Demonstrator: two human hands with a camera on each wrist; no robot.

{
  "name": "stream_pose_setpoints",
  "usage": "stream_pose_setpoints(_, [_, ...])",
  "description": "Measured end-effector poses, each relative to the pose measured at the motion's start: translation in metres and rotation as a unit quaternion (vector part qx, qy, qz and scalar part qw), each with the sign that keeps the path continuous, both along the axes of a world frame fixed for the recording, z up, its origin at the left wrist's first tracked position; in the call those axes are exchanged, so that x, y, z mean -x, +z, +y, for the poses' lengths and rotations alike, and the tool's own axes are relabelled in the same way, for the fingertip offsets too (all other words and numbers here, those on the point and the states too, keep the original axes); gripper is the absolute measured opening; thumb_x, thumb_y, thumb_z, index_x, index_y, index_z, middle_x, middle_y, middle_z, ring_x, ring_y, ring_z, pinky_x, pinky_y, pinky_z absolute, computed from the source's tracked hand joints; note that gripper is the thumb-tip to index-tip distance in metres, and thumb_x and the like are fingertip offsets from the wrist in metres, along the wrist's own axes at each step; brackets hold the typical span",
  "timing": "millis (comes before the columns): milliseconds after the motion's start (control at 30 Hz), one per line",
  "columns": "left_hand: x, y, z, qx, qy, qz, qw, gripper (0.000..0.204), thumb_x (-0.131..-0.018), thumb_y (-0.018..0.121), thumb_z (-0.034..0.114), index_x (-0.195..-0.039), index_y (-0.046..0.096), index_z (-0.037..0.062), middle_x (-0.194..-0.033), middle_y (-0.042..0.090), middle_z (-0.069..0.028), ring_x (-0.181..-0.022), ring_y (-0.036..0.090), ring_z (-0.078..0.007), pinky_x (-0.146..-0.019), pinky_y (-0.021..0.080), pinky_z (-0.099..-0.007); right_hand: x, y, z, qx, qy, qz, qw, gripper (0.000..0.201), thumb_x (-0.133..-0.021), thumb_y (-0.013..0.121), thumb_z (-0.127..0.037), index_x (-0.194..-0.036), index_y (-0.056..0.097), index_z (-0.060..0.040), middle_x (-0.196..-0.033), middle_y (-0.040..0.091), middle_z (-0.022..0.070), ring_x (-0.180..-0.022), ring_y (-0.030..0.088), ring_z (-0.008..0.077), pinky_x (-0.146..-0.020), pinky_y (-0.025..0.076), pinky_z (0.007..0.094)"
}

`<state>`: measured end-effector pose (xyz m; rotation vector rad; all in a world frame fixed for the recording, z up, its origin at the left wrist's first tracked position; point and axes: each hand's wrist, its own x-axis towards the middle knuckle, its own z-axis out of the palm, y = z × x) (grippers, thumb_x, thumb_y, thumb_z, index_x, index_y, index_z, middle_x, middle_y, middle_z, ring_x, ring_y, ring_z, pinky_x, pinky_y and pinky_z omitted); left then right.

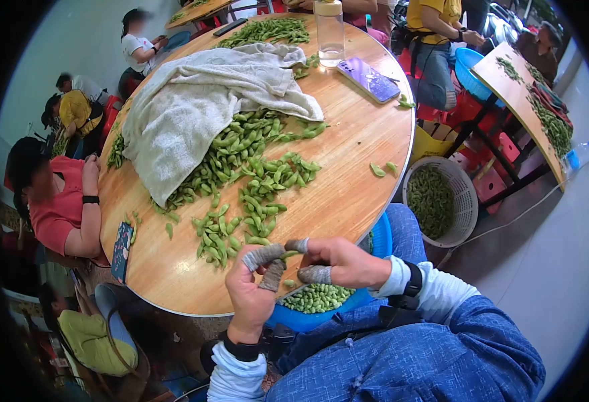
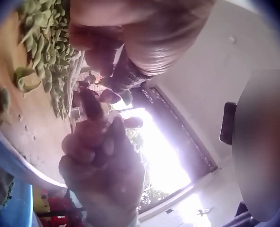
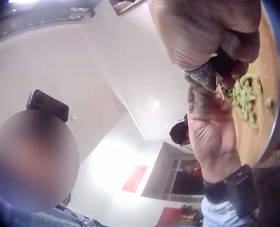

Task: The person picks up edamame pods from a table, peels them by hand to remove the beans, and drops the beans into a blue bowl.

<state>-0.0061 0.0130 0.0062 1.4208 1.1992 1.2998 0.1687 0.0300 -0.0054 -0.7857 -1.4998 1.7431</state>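
In the head view my left hand [image 1: 249, 295] pinches a green soybean pod [image 1: 286, 254] between its cloth-wrapped thumb and index finger, at the table's near edge. Facing it, my right hand [image 1: 355, 262] has its wrapped index fingertip right at the pod, its thumb spread apart below. A small green bean [image 1: 289, 283] shows just beneath the fingers. Below the hands sits a blue basin [image 1: 301, 320] with many shelled beans [image 1: 318, 298]. Loose pods [image 1: 261, 194] spread over the table beyond my left hand. Both wrist views show the hands close together, fingertips partly hidden.
A grey towel [image 1: 187, 107] covers part of the pod heap on the round wooden table [image 1: 348, 154]. A purple phone [image 1: 369, 79] and clear bottle [image 1: 330, 33] stand at the far side. A white basket [image 1: 465, 194] of pods is at right; a person in red [image 1: 63, 201] sits left.
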Motion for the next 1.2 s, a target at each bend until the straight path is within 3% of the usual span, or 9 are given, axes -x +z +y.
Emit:
stream_pose_setpoints(267, [-0.011, -0.003, -0.011, 0.06, 0.009, -0.128, 0.99, 0.02, -0.072, 0.062, -0.007, -0.09, 0.059, -0.0001, -0.087, 0.057, -0.0031, -0.08, 0.055, -0.0101, -0.071, 0.044, -0.0217, -0.001, 0.005, 0.001, -0.274, -0.056, -0.139, 0.95, 0.016, -0.075, 0.057, -0.003, -0.09, 0.058, 0.0004, -0.069, 0.057, 0.0104, -0.067, 0.051, 0.0083, -0.06, 0.043, 0.0268])
stream_pose_setpoints(367, [-0.01, -0.005, -0.011, 0.061, 0.0, -0.125, 0.99, 0.022, -0.072, 0.061, -0.008, -0.093, 0.057, -0.0009, -0.088, 0.058, -0.0041, -0.08, 0.056, -0.0109, -0.073, 0.045, -0.0229, -0.002, 0.006, 0.001, -0.261, -0.078, -0.159, 0.949, 0.018, -0.075, 0.058, -0.004, -0.092, 0.058, 0.0008, -0.071, 0.057, 0.0116, -0.066, 0.055, 0.0135, -0.061, 0.043, 0.0274])
stream_pose_setpoints(467, [-0.004, -0.017, -0.007, 0.038, -0.033, -0.081, 0.995, 0.024, -0.073, 0.062, -0.008, -0.095, 0.056, -0.001, -0.088, 0.059, -0.0048, -0.077, 0.057, -0.0108, -0.07, 0.046, -0.0227, -0.001, 0.011, 0.0, -0.029, -0.057, -0.033, 0.997, 0.021, -0.074, 0.061, -0.006, -0.094, 0.058, 0.001, -0.074, 0.059, 0.0139, -0.068, 0.059, 0.0213, -0.06, 0.045, 0.0285])
stream_pose_setpoints(567, [-0.003, -0.017, -0.009, 0.061, -0.026, -0.06, 0.996, 0.021, -0.075, 0.061, -0.005, -0.095, 0.056, -0.0007, -0.087, 0.059, -0.0051, -0.073, 0.057, -0.0109, -0.067, 0.048, -0.0234, 0.0, 0.003, 0.001, -0.101, -0.12, 0.007, 0.988, 0.023, -0.074, 0.064, -0.008, -0.094, 0.059, 0.0013, -0.076, 0.059, 0.0152, -0.07, 0.059, 0.0262, -0.06, 0.045, 0.0291])
stream_pose_setpoints(633, [-0.011, -0.004, -0.012, 0.126, 0.027, -0.103, 0.986, 0.015, -0.08, 0.058, 0.002, -0.095, 0.056, 0.0, -0.085, 0.059, -0.005, -0.07, 0.057, -0.0113, -0.064, 0.048, -0.0237, -0.004, 0.011, 0.0, -0.197, -0.157, -0.062, 0.966, 0.024, -0.07, 0.064, -0.004, -0.093, 0.06, 0.0006, -0.075, 0.058, 0.0139, -0.069, 0.059, 0.0256, -0.06, 0.046, 0.0299])
stream_pose_setpoints(800, [-0.008, -0.007, -0.012, 0.3, -0.087, -0.266, 0.912, 0.021, -0.089, 0.045, 0.02, -0.096, 0.054, 0.0017, -0.081, 0.06, -0.0052, -0.066, 0.057, -0.0133, -0.062, 0.048, -0.0252, -0.005, 0.005, 0.004, -0.478, -0.126, -0.208, 0.844, 0.026, -0.063, 0.069, -0.005, -0.088, 0.062, -0.0019, -0.079, 0.056, 0.0093, -0.068, 0.057, 0.0265, -0.055, 0.046, 0.0324])
stream_pose_setpoints(900, [-0.009, -0.01, -0.01, 0.307, -0.071, -0.3, 0.9, 0.022, -0.09, 0.044, 0.02, -0.095, 0.054, 0.0014, -0.08, 0.06, -0.0061, -0.065, 0.057, -0.0135, -0.058, 0.046, -0.0254, -0.006, 0.013, 0.003, -0.487, -0.096, -0.238, 0.835, 0.016, -0.065, 0.067, -0.003, -0.08, 0.06, -0.001, -0.079, 0.055, 0.01, -0.068, 0.057, 0.0276, -0.056, 0.046, 0.0315])
stream_pose_setpoints(1067, [-0.004, -0.002, -0.006, 0.287, -0.061, -0.249, 0.923, 0.017, -0.089, 0.047, 0.016, -0.092, 0.055, 0.0014, -0.073, 0.059, -0.0042, -0.059, 0.054, -0.0101, -0.052, 0.042, -0.0209, -0.014, 0.016, 0.0, -0.188, -0.091, -0.15, 0.966, 0.019, -0.076, 0.06, -0.008, -0.092, 0.057, 0.0015, -0.078, 0.057, 0.0106, -0.071, 0.057, 0.0165, -0.061, 0.045, 0.0281])
stream_pose_setpoints(1200, [-0.009, 0.005, -0.01, 0.262, -0.18, -0.036, 0.948, 0.007, -0.085, 0.051, 0.006, -0.086, 0.057, 0.001, -0.067, 0.055, -0.0003, -0.055, 0.048, -0.0059, -0.049, 0.039, -0.0191, -0.015, 0.004, 0.008, 0.071, 0.015, 0.033, 0.997, 0.022, -0.085, 0.054, -0.014, -0.1, 0.055, 0.0017, -0.08, 0.06, 0.0034, -0.073, 0.053, 0.0079, -0.065, 0.044, 0.0228])
